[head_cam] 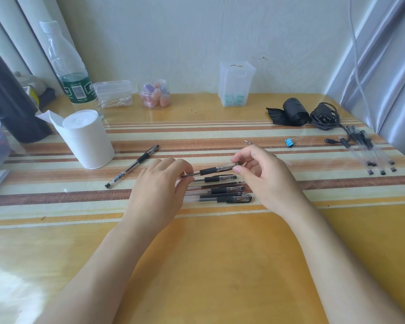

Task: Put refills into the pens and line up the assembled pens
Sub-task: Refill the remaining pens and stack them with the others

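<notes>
A black gel pen is held level just above the desk centre, pinched at its two ends by the left hand and right hand. Assembly seems the step in hand, possibly capping. Three pens lie at 6 o'clock of it; placing it parallel is called for next.

A clear pen with black grip lies almost level at frame centre, raised above a row of similar pens stacked side by side just below it. One capped pen lies diagonally at centre left. Clear refills cluster at far right.
</notes>
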